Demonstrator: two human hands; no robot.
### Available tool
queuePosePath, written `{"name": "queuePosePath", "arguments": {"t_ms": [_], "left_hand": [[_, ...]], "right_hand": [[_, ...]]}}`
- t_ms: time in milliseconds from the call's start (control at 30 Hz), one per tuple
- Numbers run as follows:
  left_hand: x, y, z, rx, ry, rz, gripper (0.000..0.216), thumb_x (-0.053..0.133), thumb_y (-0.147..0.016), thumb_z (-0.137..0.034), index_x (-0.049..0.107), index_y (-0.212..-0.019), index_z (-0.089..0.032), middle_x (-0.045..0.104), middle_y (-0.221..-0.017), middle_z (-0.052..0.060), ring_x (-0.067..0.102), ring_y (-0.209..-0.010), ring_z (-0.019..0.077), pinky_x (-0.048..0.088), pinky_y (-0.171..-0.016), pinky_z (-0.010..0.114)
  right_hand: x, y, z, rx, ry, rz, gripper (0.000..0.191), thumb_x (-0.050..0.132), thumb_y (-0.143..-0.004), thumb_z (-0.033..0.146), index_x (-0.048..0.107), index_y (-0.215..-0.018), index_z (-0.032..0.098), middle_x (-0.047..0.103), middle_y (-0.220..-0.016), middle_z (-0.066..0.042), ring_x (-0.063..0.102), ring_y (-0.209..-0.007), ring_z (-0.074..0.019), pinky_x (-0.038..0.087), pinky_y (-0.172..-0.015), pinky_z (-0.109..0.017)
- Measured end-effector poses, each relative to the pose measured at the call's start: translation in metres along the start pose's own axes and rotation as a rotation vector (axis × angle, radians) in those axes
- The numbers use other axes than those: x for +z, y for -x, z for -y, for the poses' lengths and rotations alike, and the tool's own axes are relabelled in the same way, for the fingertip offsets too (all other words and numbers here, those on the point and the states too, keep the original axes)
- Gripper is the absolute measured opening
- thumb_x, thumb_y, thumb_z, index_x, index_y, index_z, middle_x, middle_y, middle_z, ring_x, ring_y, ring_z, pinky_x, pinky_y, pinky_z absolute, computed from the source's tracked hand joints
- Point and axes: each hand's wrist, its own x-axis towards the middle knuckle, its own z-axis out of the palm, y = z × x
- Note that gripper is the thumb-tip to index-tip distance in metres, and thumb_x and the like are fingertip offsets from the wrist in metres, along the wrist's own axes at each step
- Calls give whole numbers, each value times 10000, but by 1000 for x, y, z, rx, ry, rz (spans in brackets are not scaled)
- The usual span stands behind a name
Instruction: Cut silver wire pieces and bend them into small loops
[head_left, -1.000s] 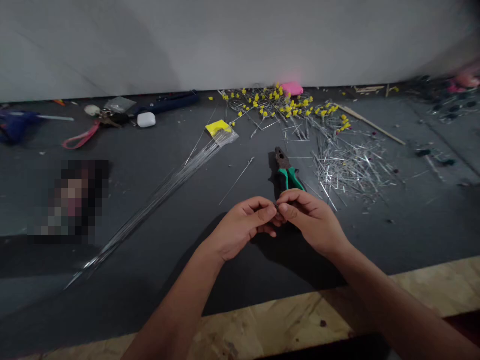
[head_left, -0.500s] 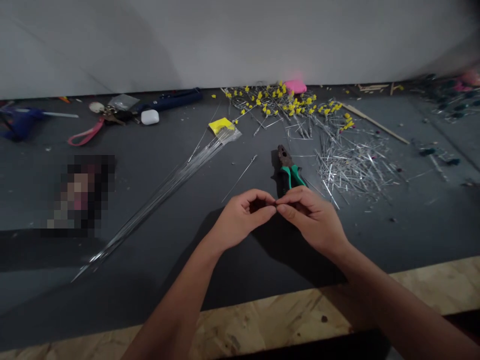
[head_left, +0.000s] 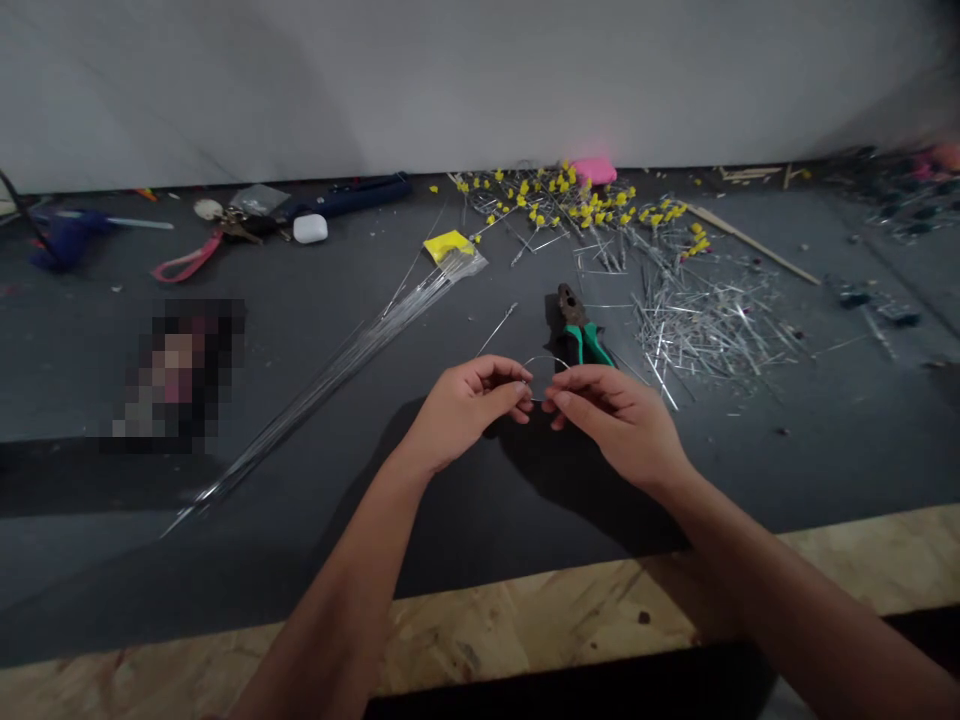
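Between my two hands a thin wire (head_left: 546, 358) curves in a loop above the dark table. My left hand (head_left: 476, 405) pinches it with thumb and fingers on one side. On the other side my right hand (head_left: 619, 415) is closed on it the same way, a small gap from the left. Just beyond my right hand lie pliers (head_left: 577, 325) with green and black handles, their jaws pointing away. A single straight wire with a twisted end (head_left: 499, 328) rests beyond my left hand. Where the loop's ends meet the fingers is hidden.
A long bundle of straight wires (head_left: 322, 375) lies diagonally at left, by a yellow label (head_left: 448, 245). A heap of short wire pieces (head_left: 712, 325) is at right. Yellow-tipped wires (head_left: 540, 195), a wooden stick (head_left: 754, 245), keys (head_left: 244, 228) and a white case (head_left: 310, 229) sit farther back.
My hands, touching at the fingertips before, have moved slightly apart. A curved wire now shows between them. The whole view has shifted a little.
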Motion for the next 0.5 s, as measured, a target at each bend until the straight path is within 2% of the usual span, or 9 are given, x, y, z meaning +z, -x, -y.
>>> {"name": "queuePosePath", "arguments": {"t_ms": [100, 233, 367, 500], "left_hand": [[-7, 7, -6, 30, -344, 8, 172, 580, -790, -280, 638, -915, -175, 655, -765, 3, 582, -629, 103, 458, -614, 248], [-14, 22, -9, 142, -717, 13, 151, 536, -818, -249, 663, -891, -213, 682, -896, 4, 597, -822, 147, 449, -741, 285], [-17, 34, -5, 263, -888, 41, 153, 507, -848, -249, 653, -866, -207, 677, -946, 13, 567, -960, 174, 432, -871, 324], [-16, 37, 2, 326, -991, 35, 169, 480, -868, -236, 643, -893, -196, 673, -935, 22, 556, -955, 181, 430, -881, 347]], "right_hand": [[0, 3, 3, 21, 79, 49, 162, 635, -807, 314, 652, -924, 203, 701, -802, -11, 664, -653, -109, 548, -636, -247], [1, 3, 7, 18, 243, 141, 165, 628, -808, 308, 662, -927, 199, 704, -770, -8, 659, -649, -112, 534, -628, -237], [3, 1, 7, 4, 376, 217, 159, 599, -820, 301, 660, -925, 199, 699, -751, -5, 633, -587, -106, 507, -581, -235], [3, -1, 6, -12, 452, 261, 153, 570, -834, 291, 664, -918, 204, 686, -718, 2, 632, -586, -110, 486, -569, -228]]}}
